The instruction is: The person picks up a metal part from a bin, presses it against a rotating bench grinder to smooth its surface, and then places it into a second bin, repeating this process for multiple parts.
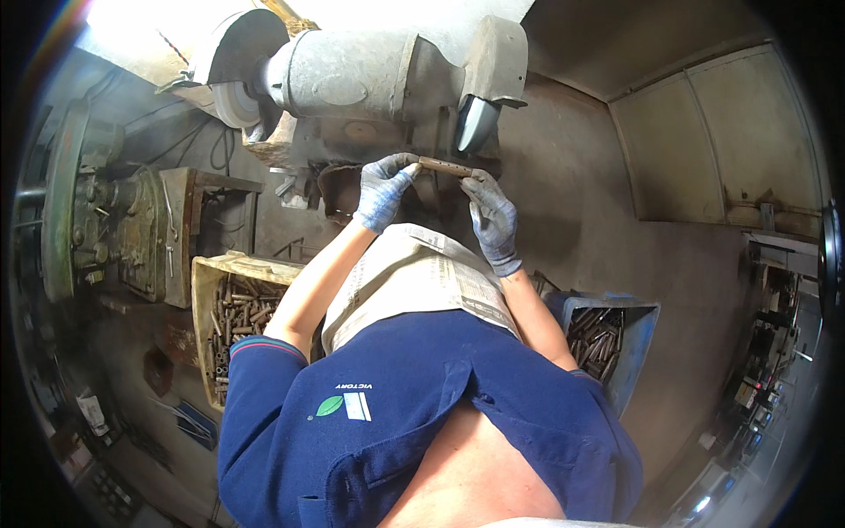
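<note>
Between my two gloved hands is a short brown metal rod with small holes or marks along it, lying almost level. My left hand pinches its left end, and my right hand grips the right end with the fingertips. Both gloves are blue-grey and dirty at the fingers. Just above the rod, and apart from it, is the right grinding wheel of a grey bench grinder. Blur hides whether that wheel is turning.
A cream crate of metal rods stands by my left arm, a blue crate of similar parts by my right. The grinder's left wheel sits under its guard. A green machine stands far left. Newspaper covers my lap.
</note>
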Available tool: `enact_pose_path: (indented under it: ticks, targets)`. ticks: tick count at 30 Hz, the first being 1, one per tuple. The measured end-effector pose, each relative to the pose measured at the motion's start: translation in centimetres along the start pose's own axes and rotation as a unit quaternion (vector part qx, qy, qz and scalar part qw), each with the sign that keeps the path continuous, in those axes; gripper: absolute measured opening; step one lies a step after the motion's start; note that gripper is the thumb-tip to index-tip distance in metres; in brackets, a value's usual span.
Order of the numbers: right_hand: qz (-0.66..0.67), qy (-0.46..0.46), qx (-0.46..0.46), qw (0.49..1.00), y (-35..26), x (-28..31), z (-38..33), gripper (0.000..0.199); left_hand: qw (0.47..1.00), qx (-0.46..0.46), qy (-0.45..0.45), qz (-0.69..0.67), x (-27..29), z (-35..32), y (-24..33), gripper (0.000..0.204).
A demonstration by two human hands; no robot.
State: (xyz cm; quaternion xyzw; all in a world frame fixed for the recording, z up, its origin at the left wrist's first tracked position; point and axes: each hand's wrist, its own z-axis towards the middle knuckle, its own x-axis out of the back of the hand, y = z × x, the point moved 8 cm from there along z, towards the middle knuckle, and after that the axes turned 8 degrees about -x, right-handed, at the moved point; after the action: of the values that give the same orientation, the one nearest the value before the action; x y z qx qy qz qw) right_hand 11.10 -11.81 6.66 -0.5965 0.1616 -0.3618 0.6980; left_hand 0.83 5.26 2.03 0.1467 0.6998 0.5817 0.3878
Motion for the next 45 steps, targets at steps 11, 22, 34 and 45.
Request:
enact_pose_path:
  ticks: [11,22,34,45]
  targets:
    - [-0.113,0.009,0.110,0.987,-7.2,1.4,-1.3,0.032,0.987,0.111,-0.053,-0.102,-3.0,-1.4,2.6,0.014]
    - [0.001,0.042,-0.001,0.999,-2.1,2.4,-1.2,0.026,0.992,0.018,-0.086,0.095,-3.9,0.5,1.9,0.012]
    - [0.058,0.127,-0.086,0.986,4.6,4.2,1.0,0.016,0.996,0.064,-0.049,0.033,-5.0,3.0,-3.3,0.009]
    - [0.107,0.114,-0.145,0.977,6.9,1.0,2.1,0.013,0.991,0.101,0.046,0.080,-1.8,3.9,-4.0,0.009]
